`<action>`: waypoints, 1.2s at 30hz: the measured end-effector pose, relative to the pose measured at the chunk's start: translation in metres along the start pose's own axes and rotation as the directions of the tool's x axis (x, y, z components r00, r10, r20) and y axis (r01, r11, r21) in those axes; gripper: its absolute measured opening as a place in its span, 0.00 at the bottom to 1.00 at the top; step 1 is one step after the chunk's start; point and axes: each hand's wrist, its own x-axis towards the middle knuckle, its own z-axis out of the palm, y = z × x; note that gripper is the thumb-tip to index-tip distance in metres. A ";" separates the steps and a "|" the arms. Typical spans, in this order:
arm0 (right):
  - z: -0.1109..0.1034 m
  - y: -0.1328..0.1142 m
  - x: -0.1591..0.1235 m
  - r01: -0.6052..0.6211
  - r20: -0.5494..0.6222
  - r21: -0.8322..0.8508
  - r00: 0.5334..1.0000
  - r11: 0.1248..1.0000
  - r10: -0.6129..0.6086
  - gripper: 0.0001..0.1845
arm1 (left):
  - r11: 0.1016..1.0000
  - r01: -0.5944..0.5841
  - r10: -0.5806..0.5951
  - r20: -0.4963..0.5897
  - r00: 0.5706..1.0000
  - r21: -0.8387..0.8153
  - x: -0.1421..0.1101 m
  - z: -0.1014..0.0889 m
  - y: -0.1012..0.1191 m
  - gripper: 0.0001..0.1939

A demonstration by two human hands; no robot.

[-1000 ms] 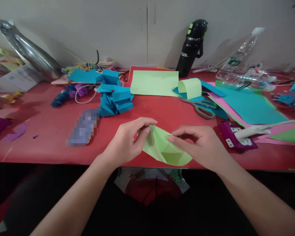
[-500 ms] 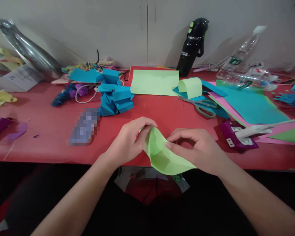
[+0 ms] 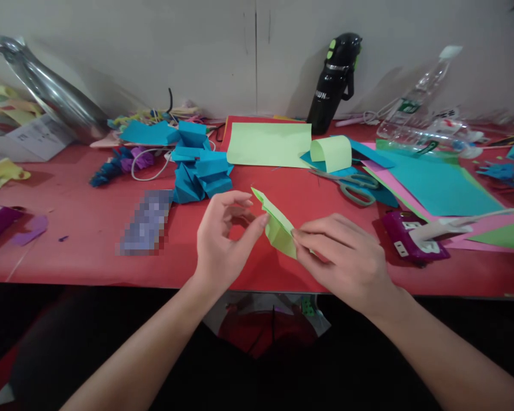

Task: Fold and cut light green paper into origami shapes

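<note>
A folded piece of light green paper [image 3: 278,228] is held above the front part of the red table, its narrow folded edge slanting from upper left to lower right. My right hand [image 3: 346,257] pinches its right end between thumb and fingers. On the left, my left hand [image 3: 225,240] has its thumb and fingers apart, the thumb tip at the paper's left side. Part of the paper is hidden behind my right fingers. Folded blue paper pieces [image 3: 202,171] stand beyond my left hand, and a pair of scissors [image 3: 355,188] lies beyond my right.
A flat green sheet [image 3: 269,145] and a curled green strip [image 3: 336,154] lie at the back. Coloured sheets [image 3: 445,182] and a purple power strip [image 3: 413,240] are at right. A black bottle [image 3: 332,85] leans against the wall. A blurred rectangle [image 3: 148,222] lies left on the red table [image 3: 89,262].
The green paper has gone from spread wide to a narrow folded shape, turned and raised slightly. My left hand has loosened its grip and opened; my right hand still pinches the paper.
</note>
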 end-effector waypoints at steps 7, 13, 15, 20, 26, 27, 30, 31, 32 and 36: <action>0.002 0.003 0.001 0.002 0.034 -0.057 0.999 0.998 0.000 0.06 | 0.864 0.437 -0.379 0.248 0.892 -0.251 -0.004 0.002 0.005 0.10; 0.003 0.002 0.000 0.028 0.092 -0.163 0.996 0.986 -0.013 0.07 | 0.745 0.569 -0.460 0.350 0.816 -0.348 -0.004 0.001 0.012 0.14; 0.004 0.001 0.000 0.044 0.109 -0.198 0.994 0.979 -0.023 0.07 | 0.760 0.588 -0.501 0.325 0.802 -0.278 -0.005 0.001 0.012 0.15; 0.009 0.000 -0.003 0.061 0.145 -0.234 0.989 0.970 -0.027 0.08 | 0.737 0.633 -0.579 0.262 0.772 -0.237 -0.006 0.003 0.010 0.16; 0.014 -0.001 -0.006 0.040 0.143 -0.246 0.990 0.968 -0.005 0.07 | 0.685 0.651 -0.599 0.257 0.759 -0.327 -0.005 0.003 0.009 0.17; 0.015 -0.001 -0.006 0.036 0.140 -0.250 0.990 0.967 -0.001 0.07 | 0.693 0.644 -0.592 0.254 0.765 -0.324 -0.004 0.003 0.009 0.17; 0.020 -0.001 -0.008 0.019 0.127 -0.256 0.992 0.967 0.014 0.07 | 0.727 0.617 -0.571 0.236 0.787 -0.301 -0.004 0.002 0.007 0.17; 0.022 -0.001 -0.008 0.013 0.125 -0.245 0.992 0.970 0.018 0.07 | 0.743 0.605 -0.561 0.225 0.796 -0.288 -0.004 0.002 0.007 0.17; 0.023 0.000 -0.008 0.003 0.126 -0.222 0.992 0.975 0.026 0.06 | 0.764 0.587 -0.547 0.213 0.810 -0.269 -0.003 0.001 0.007 0.17; 0.023 0.005 -0.007 -0.083 0.074 -0.017 0.994 0.996 0.084 0.07 | 0.883 0.451 -0.427 0.178 0.887 -0.130 -0.002 -0.001 0.009 0.13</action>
